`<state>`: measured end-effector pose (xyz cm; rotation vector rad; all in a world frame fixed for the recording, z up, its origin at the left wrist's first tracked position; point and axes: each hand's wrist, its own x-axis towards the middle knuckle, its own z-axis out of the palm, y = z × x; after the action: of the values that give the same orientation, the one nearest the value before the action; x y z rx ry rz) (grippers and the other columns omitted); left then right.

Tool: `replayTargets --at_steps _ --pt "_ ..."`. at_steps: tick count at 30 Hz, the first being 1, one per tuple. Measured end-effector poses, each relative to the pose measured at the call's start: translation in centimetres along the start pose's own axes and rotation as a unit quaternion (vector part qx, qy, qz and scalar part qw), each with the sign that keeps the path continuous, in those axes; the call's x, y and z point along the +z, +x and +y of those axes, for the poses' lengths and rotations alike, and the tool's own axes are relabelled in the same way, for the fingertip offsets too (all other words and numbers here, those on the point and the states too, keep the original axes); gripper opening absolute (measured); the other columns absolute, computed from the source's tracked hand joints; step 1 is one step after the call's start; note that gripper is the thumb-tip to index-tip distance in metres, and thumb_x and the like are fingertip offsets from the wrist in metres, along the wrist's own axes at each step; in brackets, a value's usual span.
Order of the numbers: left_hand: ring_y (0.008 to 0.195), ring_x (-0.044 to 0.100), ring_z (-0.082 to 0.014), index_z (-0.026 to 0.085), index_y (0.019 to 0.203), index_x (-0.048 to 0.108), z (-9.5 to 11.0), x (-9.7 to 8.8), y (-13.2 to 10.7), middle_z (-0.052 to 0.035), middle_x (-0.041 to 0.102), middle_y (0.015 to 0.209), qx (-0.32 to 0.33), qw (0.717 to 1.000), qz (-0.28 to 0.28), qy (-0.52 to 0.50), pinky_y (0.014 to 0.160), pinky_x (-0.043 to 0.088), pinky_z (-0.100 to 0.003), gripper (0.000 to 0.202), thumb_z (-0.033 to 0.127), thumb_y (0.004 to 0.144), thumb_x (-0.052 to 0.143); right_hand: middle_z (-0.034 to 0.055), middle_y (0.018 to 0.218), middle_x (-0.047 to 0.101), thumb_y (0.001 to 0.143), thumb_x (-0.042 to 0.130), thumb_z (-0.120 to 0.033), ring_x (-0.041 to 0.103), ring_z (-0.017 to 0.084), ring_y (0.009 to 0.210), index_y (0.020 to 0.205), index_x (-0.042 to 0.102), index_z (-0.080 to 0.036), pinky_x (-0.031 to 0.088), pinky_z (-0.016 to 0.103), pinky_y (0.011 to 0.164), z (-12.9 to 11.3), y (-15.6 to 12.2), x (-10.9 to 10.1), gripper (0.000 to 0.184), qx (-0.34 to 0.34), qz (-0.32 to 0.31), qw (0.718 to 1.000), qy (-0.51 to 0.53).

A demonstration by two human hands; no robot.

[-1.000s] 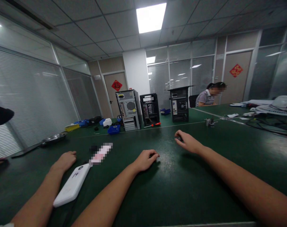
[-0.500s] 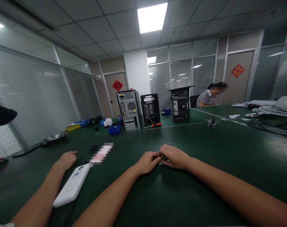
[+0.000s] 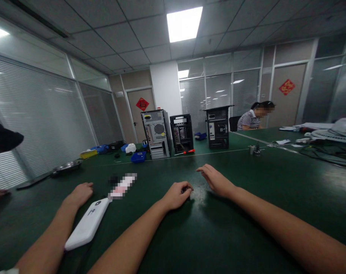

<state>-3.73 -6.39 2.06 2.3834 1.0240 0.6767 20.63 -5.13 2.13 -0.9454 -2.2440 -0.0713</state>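
Note:
My left hand (image 3: 176, 196) rests low over the green table (image 3: 247, 228), fingers curled and thumb bent in. Something small and dark shows between its thumb and fingertips, too hidden to name. To the right, apart from it, my right hand (image 3: 217, 180) hovers above the tabletop with its fingers stretched forward and nothing visible in them.
Another person's hand (image 3: 81, 193) lies at left beside a white power bank (image 3: 89, 224). Several computer cases (image 3: 157, 133) stand further back, with a red screwdriver (image 3: 188, 152) by them. Small metal parts (image 3: 256, 150) sit right. A striped-shirt person (image 3: 248, 121) sits behind.
My right hand has parted from my left, moving up and to the right, and its fingers have straightened. My left hand has stayed nearly where it was.

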Motion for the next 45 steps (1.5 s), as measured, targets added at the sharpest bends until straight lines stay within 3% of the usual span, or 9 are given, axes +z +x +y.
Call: replayTargets --at_steps 3,8,16,23,30,39,45 --pt "0.076 0.060 -0.0162 0.015 0.107 0.068 0.2 0.0 0.0 -0.0032 0.069 0.084 0.003 1.000 -0.009 -0.008 0.070 0.043 -0.024 0.028 0.028 0.096 0.046 0.0109 0.113 0.061 0.095 0.047 -0.018 0.057 0.022 0.105 0.124 0.055 -0.019 0.046 0.040 0.095 -1.6 0.1 -0.3 0.030 -0.018 -0.030 0.999 0.012" --pt "0.078 0.059 -0.0156 0.014 0.091 0.066 0.3 0.1 -0.1 -0.0027 0.067 0.085 0.039 0.999 -0.011 -0.022 0.071 0.043 -0.023 0.026 0.027 0.097 0.044 0.0065 0.102 0.064 0.087 0.062 -0.023 0.058 0.021 0.095 0.109 0.058 -0.019 0.043 0.036 0.087 -4.1 0.3 0.2 0.023 -0.074 -0.110 0.991 0.002" --pt "0.076 0.058 -0.0148 0.014 0.083 0.064 0.3 0.1 -0.1 -0.0009 0.063 0.079 0.059 0.998 -0.017 -0.029 0.072 0.042 -0.023 0.035 0.034 0.100 0.042 0.0059 0.095 0.064 0.093 0.059 -0.029 0.057 0.021 0.087 0.099 0.057 -0.019 0.038 0.035 0.080 -3.7 0.2 1.4 0.012 -0.068 -0.056 0.994 -0.072" --pt "0.075 0.057 -0.0155 0.014 0.080 0.067 0.0 -0.2 0.1 -0.0017 0.063 0.076 0.042 0.999 0.012 -0.007 0.072 0.042 -0.023 0.045 0.042 0.102 0.039 0.0070 0.089 0.064 0.097 0.056 -0.038 0.056 0.022 0.084 0.093 0.059 -0.019 0.036 0.036 0.077 -3.1 0.3 1.8 0.019 -0.071 -0.006 0.989 -0.130" --pt "0.073 0.057 -0.0145 0.014 0.076 0.065 -0.5 -0.1 0.1 -0.0009 0.061 0.073 0.043 0.999 0.031 0.003 0.071 0.040 -0.023 0.045 0.039 0.102 0.039 0.0080 0.095 0.067 0.100 0.047 -0.029 0.058 0.022 0.090 0.103 0.062 -0.019 0.036 0.036 0.080 -3.3 0.3 1.3 0.019 -0.089 -0.048 0.988 -0.120" --pt "0.078 0.061 -0.0160 0.014 0.094 0.072 0.4 -0.5 -0.1 -0.0033 0.069 0.082 0.032 0.999 0.014 0.008 0.072 0.043 -0.023 0.038 0.038 0.100 0.044 0.0076 0.097 0.069 0.102 0.040 -0.032 0.063 0.022 0.091 0.106 0.057 -0.020 0.040 0.035 0.081 -2.0 0.5 1.1 0.022 0.000 -0.113 0.987 -0.117" --pt "0.076 0.064 -0.0169 0.013 0.107 0.074 0.5 -0.7 -0.3 -0.0050 0.071 0.082 0.002 1.000 0.011 -0.002 0.069 0.044 -0.023 0.040 0.040 0.099 0.047 0.0090 0.097 0.070 0.103 0.034 -0.038 0.066 0.024 0.089 0.097 0.056 -0.021 0.043 0.035 0.078 2.7 0.1 -0.8 0.029 0.098 -0.133 0.973 -0.159"
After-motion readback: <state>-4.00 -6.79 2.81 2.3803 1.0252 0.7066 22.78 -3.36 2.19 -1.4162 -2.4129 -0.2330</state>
